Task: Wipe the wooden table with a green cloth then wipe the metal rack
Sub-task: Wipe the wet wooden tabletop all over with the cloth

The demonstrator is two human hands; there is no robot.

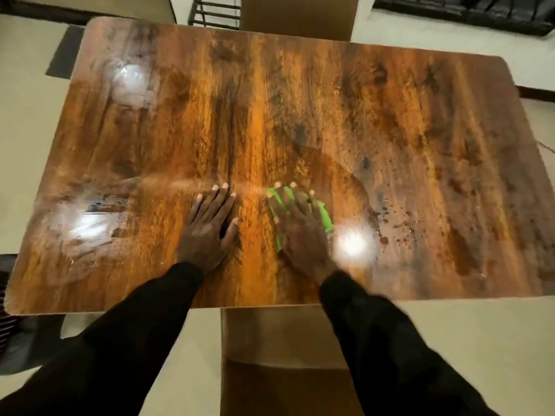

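Note:
The wooden table point(300, 100) fills most of the view, glossy with brown grain and several light reflections. A green cloth point(326, 216) lies on it near the front middle, mostly covered by my right hand point(303, 232), which presses flat on it with fingers spread. My left hand point(207, 229) rests flat on the bare wood just left of it, fingers apart, holding nothing. Dark spots and smears point(396, 223) mark the wood to the right of the cloth. A black metal rack point(214, 12) shows partly beyond the table's far edge.
A brown cardboard box point(282, 355) stands under the table's near edge between my arms. Another cardboard piece point(297, 16) stands beyond the far edge. Pale floor surrounds the table. A dark object point(462, 13) lies at the top right.

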